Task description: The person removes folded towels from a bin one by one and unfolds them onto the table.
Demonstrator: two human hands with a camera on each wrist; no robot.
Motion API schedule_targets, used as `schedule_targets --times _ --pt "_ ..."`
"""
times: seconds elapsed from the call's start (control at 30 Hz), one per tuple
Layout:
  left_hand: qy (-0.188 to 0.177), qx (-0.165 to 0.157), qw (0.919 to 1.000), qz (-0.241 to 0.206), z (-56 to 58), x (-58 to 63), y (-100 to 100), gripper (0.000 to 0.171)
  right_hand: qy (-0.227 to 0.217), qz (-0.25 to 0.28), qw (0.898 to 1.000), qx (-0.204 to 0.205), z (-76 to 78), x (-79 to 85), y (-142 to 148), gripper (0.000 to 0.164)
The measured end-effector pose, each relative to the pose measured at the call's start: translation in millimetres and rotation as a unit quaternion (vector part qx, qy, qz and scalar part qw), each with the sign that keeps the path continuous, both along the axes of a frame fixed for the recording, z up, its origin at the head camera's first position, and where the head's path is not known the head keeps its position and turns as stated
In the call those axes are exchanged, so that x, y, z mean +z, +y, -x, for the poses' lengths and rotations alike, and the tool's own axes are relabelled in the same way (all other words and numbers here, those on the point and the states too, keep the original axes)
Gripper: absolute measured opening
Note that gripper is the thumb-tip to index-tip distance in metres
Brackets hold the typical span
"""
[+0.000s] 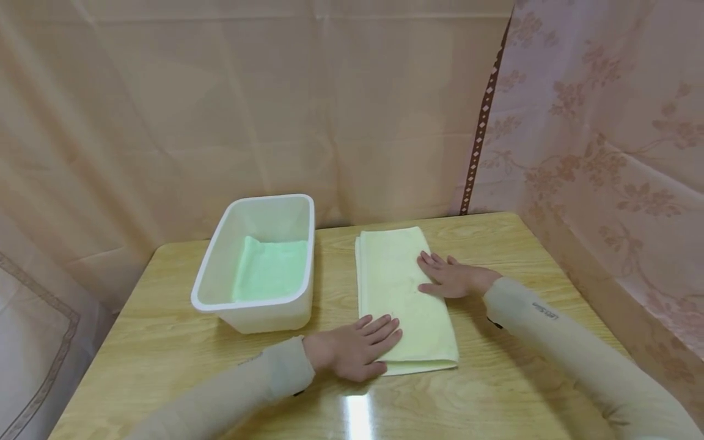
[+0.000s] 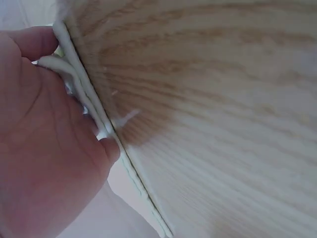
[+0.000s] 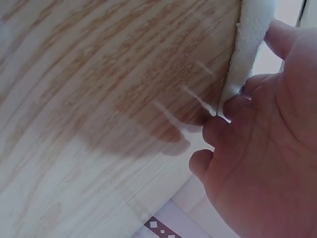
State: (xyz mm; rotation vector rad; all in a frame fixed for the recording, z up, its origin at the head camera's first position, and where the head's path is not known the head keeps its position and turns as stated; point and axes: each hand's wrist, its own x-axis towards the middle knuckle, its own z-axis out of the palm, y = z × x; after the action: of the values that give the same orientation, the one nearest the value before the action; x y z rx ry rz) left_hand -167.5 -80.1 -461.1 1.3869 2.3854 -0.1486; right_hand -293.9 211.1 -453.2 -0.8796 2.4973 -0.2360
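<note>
A pale yellow towel (image 1: 396,293), folded into a long rectangle, lies flat on the wooden table. My left hand (image 1: 357,348) rests on its near left corner with fingers spread and straight. On the right edge, farther up, my right hand (image 1: 448,278) lies with its fingers extended over the cloth. In the left wrist view the left hand (image 2: 44,134) is at the layered edge of the towel (image 2: 84,84). The right wrist view shows the right hand (image 3: 262,144) against the towel's thick edge (image 3: 247,44). Neither hand grips the cloth.
Left of the towel stands a white plastic bin (image 1: 294,308) with a folded mint-green towel (image 1: 275,269) inside. The wooden table (image 1: 154,342) ends at a beige curtain (image 1: 286,104) behind and a floral curtain (image 1: 616,140) at the right.
</note>
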Motion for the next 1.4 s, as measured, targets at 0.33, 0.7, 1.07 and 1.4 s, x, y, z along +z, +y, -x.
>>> schedule_targets --times 0.33,0.7,1.07,1.4 --pt "0.038 -0.015 0.9992 -0.007 -2.6 -5.4 -4 0.067 0.000 -0.026 1.000 -0.003 -0.4 -0.5 -3 0.081" --pt "0.044 -0.008 0.9979 -0.047 -0.9 -7.1 -6 0.063 0.073 -0.016 0.995 -0.070 8.6 2.8 -34 0.088" --pt "0.065 0.002 0.9962 -0.058 -9.9 -8.1 -15 0.065 0.075 0.009 0.986 -0.150 36.4 1.1 -120 0.103" --pt "0.019 0.032 0.9985 -0.039 -9.3 3.9 -9 0.066 0.092 -0.008 0.974 -0.209 29.6 -5.7 -157 0.102"
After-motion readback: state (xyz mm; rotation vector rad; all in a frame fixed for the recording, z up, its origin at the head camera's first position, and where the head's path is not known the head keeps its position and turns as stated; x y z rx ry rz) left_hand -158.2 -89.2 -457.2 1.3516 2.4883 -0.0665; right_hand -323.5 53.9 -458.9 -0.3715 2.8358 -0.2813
